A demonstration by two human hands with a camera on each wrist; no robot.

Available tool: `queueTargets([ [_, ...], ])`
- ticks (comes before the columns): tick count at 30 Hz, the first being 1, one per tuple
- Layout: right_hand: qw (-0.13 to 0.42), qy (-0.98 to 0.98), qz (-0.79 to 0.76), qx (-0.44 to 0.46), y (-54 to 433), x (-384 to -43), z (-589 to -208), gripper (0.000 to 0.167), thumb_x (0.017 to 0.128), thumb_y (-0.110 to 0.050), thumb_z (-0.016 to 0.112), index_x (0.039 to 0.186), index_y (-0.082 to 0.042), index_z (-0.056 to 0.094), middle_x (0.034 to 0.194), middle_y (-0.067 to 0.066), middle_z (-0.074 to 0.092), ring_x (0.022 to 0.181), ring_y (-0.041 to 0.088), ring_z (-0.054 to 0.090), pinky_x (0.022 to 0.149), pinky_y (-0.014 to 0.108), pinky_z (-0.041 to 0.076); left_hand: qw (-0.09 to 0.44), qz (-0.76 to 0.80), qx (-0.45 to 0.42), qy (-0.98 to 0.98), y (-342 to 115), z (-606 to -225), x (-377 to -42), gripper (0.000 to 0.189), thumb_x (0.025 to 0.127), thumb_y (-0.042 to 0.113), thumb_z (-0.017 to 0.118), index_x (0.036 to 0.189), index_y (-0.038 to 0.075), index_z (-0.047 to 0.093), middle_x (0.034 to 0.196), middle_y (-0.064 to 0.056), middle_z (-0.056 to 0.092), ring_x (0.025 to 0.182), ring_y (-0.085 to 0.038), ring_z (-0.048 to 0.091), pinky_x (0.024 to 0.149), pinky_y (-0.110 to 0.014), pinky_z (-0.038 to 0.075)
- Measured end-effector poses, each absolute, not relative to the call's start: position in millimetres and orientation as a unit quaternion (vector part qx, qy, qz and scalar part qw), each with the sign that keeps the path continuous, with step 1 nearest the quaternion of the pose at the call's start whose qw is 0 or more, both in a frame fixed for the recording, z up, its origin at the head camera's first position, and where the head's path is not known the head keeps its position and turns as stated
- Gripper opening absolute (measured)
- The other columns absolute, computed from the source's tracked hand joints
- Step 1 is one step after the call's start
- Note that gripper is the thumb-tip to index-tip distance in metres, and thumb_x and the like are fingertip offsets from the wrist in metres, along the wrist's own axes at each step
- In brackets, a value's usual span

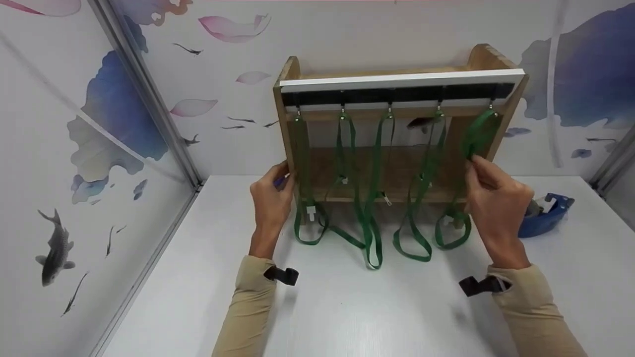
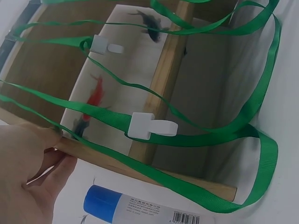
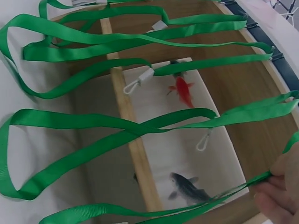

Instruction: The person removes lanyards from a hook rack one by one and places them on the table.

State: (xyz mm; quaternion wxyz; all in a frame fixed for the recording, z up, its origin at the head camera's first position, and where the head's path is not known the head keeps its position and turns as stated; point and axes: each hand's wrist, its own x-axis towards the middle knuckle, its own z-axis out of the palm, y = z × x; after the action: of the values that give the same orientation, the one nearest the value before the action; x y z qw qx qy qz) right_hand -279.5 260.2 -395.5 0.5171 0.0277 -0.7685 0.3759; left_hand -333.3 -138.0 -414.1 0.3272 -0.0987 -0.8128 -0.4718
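Observation:
A wooden rack (image 1: 488,57) stands on the white table, with green lanyards hanging in a row from hooks on its black front strip (image 1: 367,96). My left hand (image 1: 272,196) grips the rack's left side board (image 2: 107,161), its fingers at the board's edge. At the right end, my right hand (image 1: 498,208) pinches the rightmost green lanyard (image 1: 480,131) partway down, below its hook. In the right wrist view that lanyard (image 3: 259,178) runs taut from the fingertips. White plastic clips (image 2: 141,126) sit on the straps, whose lower loops trail onto the table.
A blue tape dispenser (image 1: 543,223) lies right of the rack, near my right hand. Beyond the left side board lies a white tube with a blue cap (image 2: 100,204). White walls printed with fish and petals enclose the table (image 1: 347,317), with metal posts (image 1: 149,99) at the corners.

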Motion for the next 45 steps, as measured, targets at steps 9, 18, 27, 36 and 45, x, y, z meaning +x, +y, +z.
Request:
queueTargets([
  [9,0.571,-0.718,0.389,0.084,260.2,-265.9,-374.5,0.023,0.098,0.004,0.071,0.111,-0.008,0.086,0.097,0.023,0.082,0.09,-0.024,0.064,0.083,0.001,0.051,0.32,-0.475,-0.099,-0.814,-137.8,-413.3,-334.1,0.035,0.104,0.021,0.075,0.137,0.009,0.074,0.133,-0.009,0.079,0.124,-0.028,0.077,0.102,-0.04,0.063],
  [18,0.491,-0.763,0.413,0.076,271.4,-260.8,-369.9,0.027,0.101,-0.005,0.067,0.122,-0.01,0.083,0.113,0.022,0.082,0.09,-0.026,0.066,0.08,0.0,0.051,0.319,-0.469,-0.096,-0.818,-137.4,-411.4,-334.7,0.034,0.104,0.021,0.075,0.136,0.009,0.074,0.133,-0.009,0.079,0.123,-0.029,0.077,0.101,-0.038,0.064],
  [27,0.414,-0.798,0.428,0.097,291.1,-255.4,-375.2,0.03,0.102,-0.015,0.076,0.13,-0.022,0.08,0.128,0.013,0.078,0.102,-0.018,0.07,0.085,0.003,0.054,0.322,-0.478,-0.118,-0.809,-138.1,-411.4,-337.1,0.033,0.104,0.016,0.075,0.135,0.004,0.074,0.13,-0.012,0.079,0.12,-0.028,0.078,0.101,-0.037,0.064],
  [36,0.345,-0.82,0.446,0.101,305.3,-236.1,-380.7,0.031,0.099,-0.011,0.08,0.129,-0.019,0.081,0.126,-0.002,0.082,0.098,-0.012,0.075,0.085,0.004,0.056,0.32,-0.482,-0.109,-0.809,-139.6,-411.5,-334.8,0.032,0.104,0.018,0.075,0.134,0.006,0.075,0.129,-0.012,0.08,0.12,-0.029,0.078,0.101,-0.042,0.065],
  [45,0.182,-0.855,0.473,0.112,332.3,-228.9,-398.4,0.033,0.103,-0.015,0.076,0.135,-0.007,0.076,0.118,-0.02,0.079,0.1,-0.005,0.078,0.084,0.012,0.061,0.318,-0.48,-0.099,-0.811,-142.9,-414.0,-333.4,0.034,0.104,0.021,0.076,0.135,0.009,0.075,0.13,-0.01,0.08,0.121,-0.028,0.078,0.103,-0.044,0.064],
])
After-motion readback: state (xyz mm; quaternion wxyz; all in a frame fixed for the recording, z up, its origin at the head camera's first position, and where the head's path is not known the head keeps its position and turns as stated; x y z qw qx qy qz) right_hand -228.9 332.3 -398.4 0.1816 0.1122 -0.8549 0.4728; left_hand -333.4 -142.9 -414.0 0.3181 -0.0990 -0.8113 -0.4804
